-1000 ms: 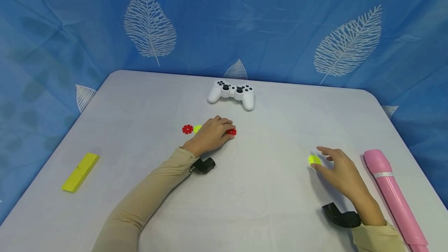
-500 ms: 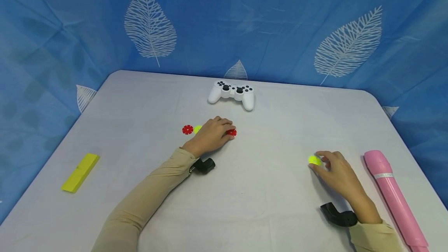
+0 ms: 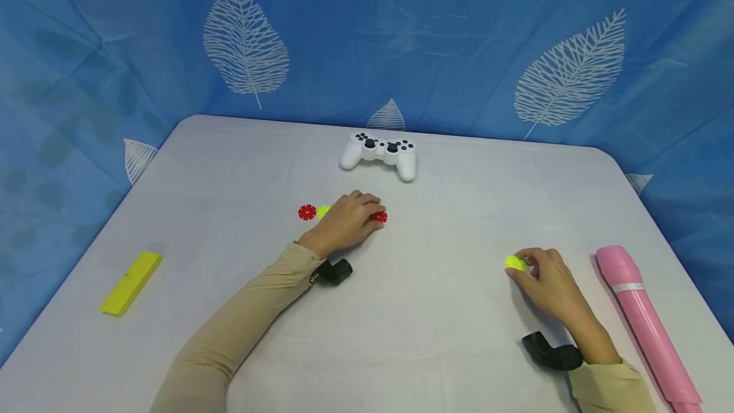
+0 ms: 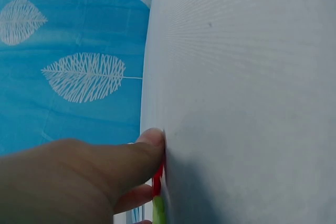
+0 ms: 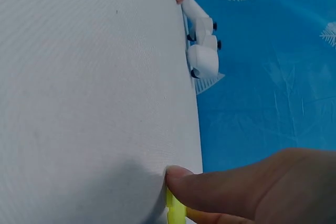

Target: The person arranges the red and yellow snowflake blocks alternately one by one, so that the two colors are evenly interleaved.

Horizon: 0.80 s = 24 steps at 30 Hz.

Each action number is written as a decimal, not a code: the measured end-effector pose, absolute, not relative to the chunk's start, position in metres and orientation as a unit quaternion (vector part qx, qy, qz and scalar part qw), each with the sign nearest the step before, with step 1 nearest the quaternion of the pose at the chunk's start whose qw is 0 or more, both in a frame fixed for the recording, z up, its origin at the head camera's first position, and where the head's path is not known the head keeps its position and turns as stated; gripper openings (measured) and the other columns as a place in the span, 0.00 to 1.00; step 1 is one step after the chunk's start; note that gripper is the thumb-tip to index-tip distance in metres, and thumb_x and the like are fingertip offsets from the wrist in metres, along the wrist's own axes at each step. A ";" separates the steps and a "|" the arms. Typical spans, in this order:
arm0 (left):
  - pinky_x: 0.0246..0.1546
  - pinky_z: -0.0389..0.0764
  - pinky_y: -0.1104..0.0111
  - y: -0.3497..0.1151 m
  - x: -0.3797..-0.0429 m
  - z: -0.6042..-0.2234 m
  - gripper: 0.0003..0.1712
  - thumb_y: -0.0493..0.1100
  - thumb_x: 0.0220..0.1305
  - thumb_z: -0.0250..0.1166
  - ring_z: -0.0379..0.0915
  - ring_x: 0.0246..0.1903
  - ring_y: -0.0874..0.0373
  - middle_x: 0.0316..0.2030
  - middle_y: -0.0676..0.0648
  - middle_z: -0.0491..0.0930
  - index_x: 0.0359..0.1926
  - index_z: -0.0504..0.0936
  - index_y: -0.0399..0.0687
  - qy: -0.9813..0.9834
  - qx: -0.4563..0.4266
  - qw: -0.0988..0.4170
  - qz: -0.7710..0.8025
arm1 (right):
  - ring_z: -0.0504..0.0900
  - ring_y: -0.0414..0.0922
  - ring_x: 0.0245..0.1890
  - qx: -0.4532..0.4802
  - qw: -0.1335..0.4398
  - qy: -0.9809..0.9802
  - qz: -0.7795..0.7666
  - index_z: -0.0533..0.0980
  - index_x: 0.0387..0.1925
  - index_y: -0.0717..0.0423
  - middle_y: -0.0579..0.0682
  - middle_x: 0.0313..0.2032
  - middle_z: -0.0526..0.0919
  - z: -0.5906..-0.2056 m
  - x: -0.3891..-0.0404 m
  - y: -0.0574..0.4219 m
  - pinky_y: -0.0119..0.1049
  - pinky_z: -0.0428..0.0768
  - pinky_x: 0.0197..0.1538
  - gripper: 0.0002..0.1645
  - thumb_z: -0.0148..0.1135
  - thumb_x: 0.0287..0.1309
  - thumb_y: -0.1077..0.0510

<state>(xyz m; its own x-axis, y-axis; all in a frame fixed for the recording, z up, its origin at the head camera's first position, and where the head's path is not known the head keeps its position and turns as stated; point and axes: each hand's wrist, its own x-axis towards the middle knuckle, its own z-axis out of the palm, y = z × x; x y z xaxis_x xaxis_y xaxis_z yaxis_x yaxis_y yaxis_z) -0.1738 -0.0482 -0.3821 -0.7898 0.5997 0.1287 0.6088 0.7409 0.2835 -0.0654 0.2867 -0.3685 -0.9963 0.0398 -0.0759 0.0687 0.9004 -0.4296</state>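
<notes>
My left hand [image 3: 346, 220] is low over the table, pinching a red notched plastic disc [image 3: 380, 217] between thumb and fingers. In the left wrist view a yellow-green disc [image 4: 158, 211] shows right by that red one. Left of this hand lie another red disc [image 3: 307, 212] and, partly hidden by the hand, a yellow disc [image 3: 323, 211], lined up in a row. Over on the right side, my right hand [image 3: 547, 282] has thumb and fingertips on a bright yellow notched disc [image 3: 515, 263]; the right wrist view shows its edge between them.
A white game controller [image 3: 380, 153] lies near the table's back edge, beyond the left hand. A yellow block [image 3: 132, 283] is at the left. A long pink tube [image 3: 648, 324] lies right of the right hand. Blue leaf-print cloth [image 3: 447, 37] hangs behind the table.
The right hand has shifted slightly left, and its fingers have closed onto the yellow disc. The left hand and the red disc have stayed in place.
</notes>
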 end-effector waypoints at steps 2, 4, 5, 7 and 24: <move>0.49 0.73 0.61 -0.048 -0.174 -0.382 0.19 0.49 0.59 0.60 0.71 0.50 0.50 0.51 0.46 0.77 0.49 0.79 0.46 -0.933 -0.324 0.016 -0.156 | 0.68 0.50 0.32 0.029 0.034 0.972 -0.229 0.69 0.47 0.69 0.63 0.36 0.68 -0.369 -0.065 0.287 0.34 0.63 0.30 0.24 0.60 0.53 0.56; 0.49 0.73 0.61 -0.048 -0.174 -0.382 0.19 0.49 0.59 0.60 0.71 0.50 0.50 0.51 0.46 0.77 0.50 0.79 0.46 -0.933 -0.325 0.017 -0.156 | 0.70 0.52 0.35 0.031 0.028 0.971 -0.237 0.68 0.47 0.70 0.65 0.38 0.69 -0.369 -0.066 0.286 0.35 0.65 0.31 0.24 0.61 0.52 0.58; 0.49 0.73 0.61 -0.048 -0.174 -0.382 0.19 0.49 0.59 0.60 0.71 0.50 0.50 0.51 0.46 0.77 0.50 0.79 0.46 -0.933 -0.325 0.016 -0.156 | 0.71 0.53 0.36 0.030 0.024 0.970 -0.242 0.68 0.47 0.70 0.65 0.39 0.69 -0.369 -0.066 0.286 0.35 0.66 0.32 0.24 0.61 0.52 0.58; 0.49 0.73 0.61 -0.048 -0.174 -0.382 0.19 0.49 0.59 0.60 0.71 0.50 0.50 0.51 0.46 0.77 0.50 0.79 0.46 -0.933 -0.324 0.015 -0.155 | 0.72 0.54 0.37 0.028 0.014 0.968 -0.249 0.67 0.46 0.69 0.66 0.40 0.70 -0.370 -0.066 0.285 0.35 0.68 0.33 0.23 0.62 0.51 0.60; 0.50 0.72 0.60 -0.048 -0.175 -0.381 0.19 0.49 0.60 0.60 0.70 0.51 0.51 0.51 0.46 0.76 0.50 0.79 0.46 -0.933 -0.321 0.007 -0.159 | 0.65 0.39 0.23 -0.047 -0.041 0.969 -0.238 0.77 0.44 0.59 0.55 0.29 0.74 -0.371 -0.066 0.280 0.28 0.63 0.24 0.18 0.64 0.47 0.66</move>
<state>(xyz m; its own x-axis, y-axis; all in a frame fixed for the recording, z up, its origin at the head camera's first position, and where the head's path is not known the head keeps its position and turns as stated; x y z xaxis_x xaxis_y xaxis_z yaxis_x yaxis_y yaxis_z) -0.1748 -0.0482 -0.3813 -0.7932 0.5980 0.1150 0.6023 0.7427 0.2926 -0.0665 0.2805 -0.3708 -0.9922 -0.0718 0.1023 -0.1110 0.8821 -0.4577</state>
